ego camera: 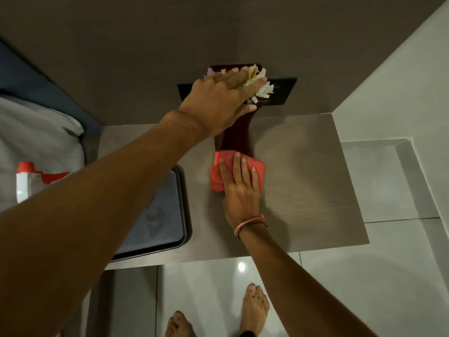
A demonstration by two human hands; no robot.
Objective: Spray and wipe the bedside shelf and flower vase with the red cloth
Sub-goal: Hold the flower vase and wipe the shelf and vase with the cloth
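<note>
A tall dark red vase (239,135) with white and yellow flowers (261,90) stands on the grey wooden bedside shelf (303,186). My left hand (218,103) grips the top of the vase, fingers over the flowers. My right hand (240,188) lies flat on the folded red cloth (217,176), pressing it on the shelf against the foot of the vase. The base of the vase is hidden behind the cloth. A white spray bottle with a red trigger (26,178) lies on the bed at the left.
A dark rectangular tray (170,215) sits on the left part of the shelf. A black wall panel (284,90) is behind the vase. White bedding (36,142) borders the shelf's left side. Glossy floor tiles (364,288) and my bare feet (255,307) are below.
</note>
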